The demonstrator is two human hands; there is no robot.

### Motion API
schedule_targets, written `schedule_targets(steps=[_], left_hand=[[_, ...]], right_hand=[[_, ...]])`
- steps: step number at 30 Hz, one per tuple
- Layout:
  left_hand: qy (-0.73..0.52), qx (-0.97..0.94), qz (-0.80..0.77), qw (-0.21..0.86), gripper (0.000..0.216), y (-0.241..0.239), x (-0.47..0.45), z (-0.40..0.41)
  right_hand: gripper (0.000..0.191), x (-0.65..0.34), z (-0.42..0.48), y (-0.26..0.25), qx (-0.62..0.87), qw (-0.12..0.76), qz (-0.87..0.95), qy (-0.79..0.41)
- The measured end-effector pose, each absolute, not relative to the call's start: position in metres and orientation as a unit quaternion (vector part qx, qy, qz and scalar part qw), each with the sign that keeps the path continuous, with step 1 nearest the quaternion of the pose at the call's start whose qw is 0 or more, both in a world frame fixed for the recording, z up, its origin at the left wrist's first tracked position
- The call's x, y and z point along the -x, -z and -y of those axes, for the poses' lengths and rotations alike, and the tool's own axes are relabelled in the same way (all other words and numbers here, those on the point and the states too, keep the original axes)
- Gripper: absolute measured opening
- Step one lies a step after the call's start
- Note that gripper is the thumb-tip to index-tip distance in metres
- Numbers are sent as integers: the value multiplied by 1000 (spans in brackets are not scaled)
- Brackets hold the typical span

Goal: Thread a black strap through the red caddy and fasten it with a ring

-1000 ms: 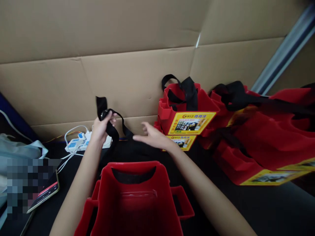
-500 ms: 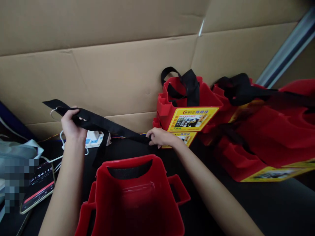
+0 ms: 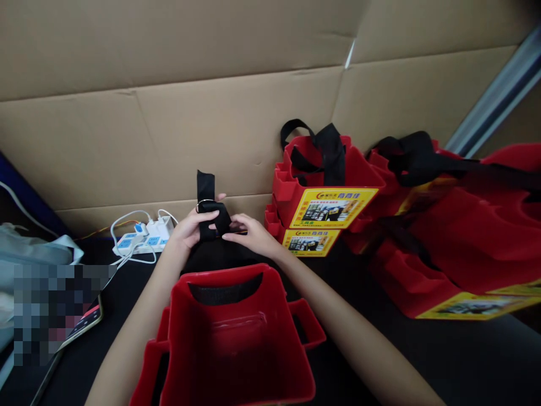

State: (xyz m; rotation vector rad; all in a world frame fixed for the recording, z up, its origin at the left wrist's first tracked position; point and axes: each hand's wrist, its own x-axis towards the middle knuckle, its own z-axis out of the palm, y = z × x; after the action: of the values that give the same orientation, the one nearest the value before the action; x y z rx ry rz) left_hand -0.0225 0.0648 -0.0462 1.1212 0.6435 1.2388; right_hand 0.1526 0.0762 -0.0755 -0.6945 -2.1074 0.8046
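Both hands meet just beyond the far rim of an open red fabric bag point(image 3: 236, 338) that stands close in front of me. My left hand point(image 3: 192, 228) grips a folded black strap point(image 3: 209, 211) with a small metal ring on it; one strap end sticks up above the fingers. My right hand point(image 3: 249, 231) pinches the same strap from the right side. The bag's inside shows a black band near its far rim and side pockets.
A stack of red bags with yellow labels point(image 3: 323, 192) stands at the back, more red bags point(image 3: 460, 225) lie to the right. A white power strip point(image 3: 146, 239) with cables is at the left. A phone point(image 3: 84, 324) lies at the near left. A cardboard wall point(image 3: 211, 113) is behind.
The strap was stretched out between my hands half a second ago; now my hands have come together and the strap is folded up between them.
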Motion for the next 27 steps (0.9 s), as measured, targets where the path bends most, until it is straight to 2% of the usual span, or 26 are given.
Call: schedule_targets(steps=[2, 3, 6, 8, 12, 15, 18, 20, 22, 24, 27], left_hand=[[-524, -495, -281, 634, 51, 47, 22, -64], [-514, -500, -289, 634, 51, 47, 21, -64], [-478, -509, -322, 639, 54, 48, 19, -67], [-484, -486, -349, 639, 49, 49, 16, -71], [-535, -431, -389, 614, 24, 54, 14, -79], [-503, -425, -399, 638, 31, 57, 11, -75], [-467, -455, -405, 642, 35, 60, 7, -70], [-476, -474, -405, 620, 31, 62, 5, -70], [-511, -483, -403, 586, 32, 62, 5, -73], [-544, -492, -398, 551, 32, 60, 6, -74], [-554, -552, -381, 494, 28, 55, 6, -72]], right_hand=[[38, -152, -75, 74, 298, 394, 832, -252], [37, -152, -73, 72, 291, 394, 833, -257], [34, -151, -69, 66, 260, 384, 811, -358], [32, -151, -70, 64, 285, 388, 790, -380], [28, -153, -75, 66, 372, 405, 771, -320], [29, -154, -75, 66, 385, 392, 785, -285], [32, -156, -70, 64, 360, 334, 838, -237], [32, -157, -66, 62, 343, 305, 866, -199], [30, -158, -66, 60, 320, 311, 875, -187], [30, -157, -67, 59, 292, 347, 860, -236], [37, -154, -72, 60, 283, 398, 771, -409]])
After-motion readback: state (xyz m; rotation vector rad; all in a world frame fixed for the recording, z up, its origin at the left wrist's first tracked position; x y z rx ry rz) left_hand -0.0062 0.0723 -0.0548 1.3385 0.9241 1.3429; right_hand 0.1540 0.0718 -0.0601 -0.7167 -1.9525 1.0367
